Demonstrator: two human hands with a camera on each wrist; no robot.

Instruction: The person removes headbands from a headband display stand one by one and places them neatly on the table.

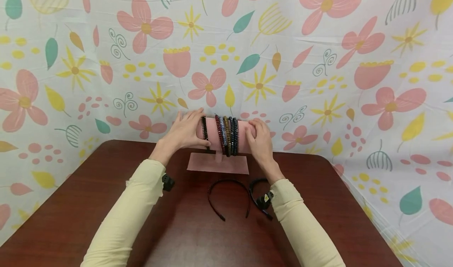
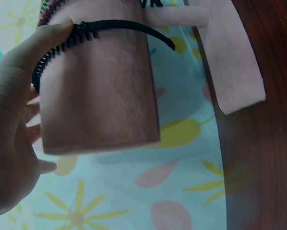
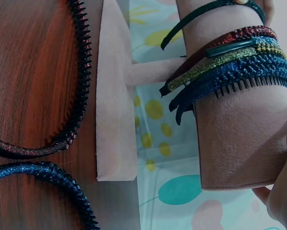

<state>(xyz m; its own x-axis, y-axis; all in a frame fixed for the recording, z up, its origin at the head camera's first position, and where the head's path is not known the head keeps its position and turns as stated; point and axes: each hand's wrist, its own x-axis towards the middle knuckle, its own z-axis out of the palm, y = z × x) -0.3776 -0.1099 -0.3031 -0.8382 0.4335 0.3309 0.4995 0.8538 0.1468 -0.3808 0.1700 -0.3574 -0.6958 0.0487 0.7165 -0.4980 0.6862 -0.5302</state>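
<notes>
A pink headband display stand (image 1: 244, 135) has a horizontal roll on a short post above a flat base (image 1: 201, 163). Near the roll's left end sits a black toothed headband (image 2: 119, 25). My left hand (image 1: 181, 130) holds this headband, thumb on its front and fingers behind the roll. My right hand (image 1: 261, 141) grips the roll's right end, its fingers partly hidden in the right wrist view. Between the hands, several glittery headbands (image 3: 239, 67) in red, silver, gold and blue sit close together round the roll.
On the dark wooden table (image 1: 170, 227), a dark red headband (image 3: 83, 72) lies in front of the stand. Beside it, a blue headband (image 3: 42, 168) is partly under my right wrist. A flower-printed cloth (image 1: 212, 35) hangs close behind the stand.
</notes>
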